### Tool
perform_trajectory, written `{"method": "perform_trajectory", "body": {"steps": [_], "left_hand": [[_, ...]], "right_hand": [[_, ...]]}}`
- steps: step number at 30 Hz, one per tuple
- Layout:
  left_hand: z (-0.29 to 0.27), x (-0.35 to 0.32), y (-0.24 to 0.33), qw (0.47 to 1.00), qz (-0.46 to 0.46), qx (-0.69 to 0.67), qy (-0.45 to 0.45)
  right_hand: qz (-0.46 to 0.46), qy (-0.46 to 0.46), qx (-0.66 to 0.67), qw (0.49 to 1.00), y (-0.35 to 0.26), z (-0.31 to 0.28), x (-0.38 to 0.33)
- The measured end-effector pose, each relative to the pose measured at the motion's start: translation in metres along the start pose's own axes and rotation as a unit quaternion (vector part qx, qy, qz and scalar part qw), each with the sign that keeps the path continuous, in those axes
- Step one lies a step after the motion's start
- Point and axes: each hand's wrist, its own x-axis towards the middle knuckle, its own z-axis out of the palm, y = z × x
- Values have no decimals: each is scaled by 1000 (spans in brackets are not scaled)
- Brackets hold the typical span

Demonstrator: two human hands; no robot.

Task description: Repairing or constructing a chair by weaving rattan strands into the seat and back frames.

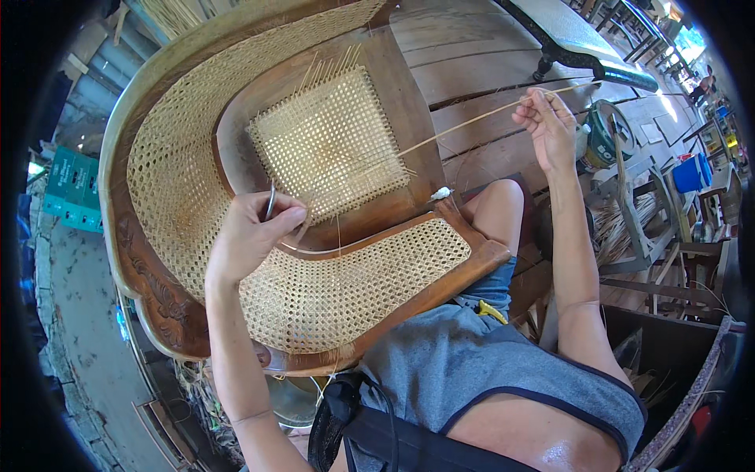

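Note:
A wooden chair (165,307) with woven cane panels lies tipped in front of me. Its seat panel (330,141) is partly woven, with loose cane ends sticking out at the top. My left hand (252,236) rests at the seat's lower left edge, pinching a thin metal tool (270,200). My right hand (546,126) is raised to the right, gripping a long cane strand (464,126) that runs taut from the seat panel. A small white lump (441,193) sits on the frame near the seat's right corner.
Wooden floor planks (472,71) lie beyond the chair. A green tin (602,138) stands near my right hand. Bundles of cane and wooden frames (637,220) stand at the right, with a blue bucket (692,173) behind. Green crates (71,189) sit far left.

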Motion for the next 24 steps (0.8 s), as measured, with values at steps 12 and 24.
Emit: {"method": "perform_trajectory", "body": {"steps": [12, 24], "left_hand": [[72, 34, 15, 935, 247, 197, 163], [188, 65, 33, 943, 166, -212, -195]], "right_hand": [[1, -6, -56, 998, -27, 41, -62], [6, 52, -166, 985, -53, 16, -96]]}}
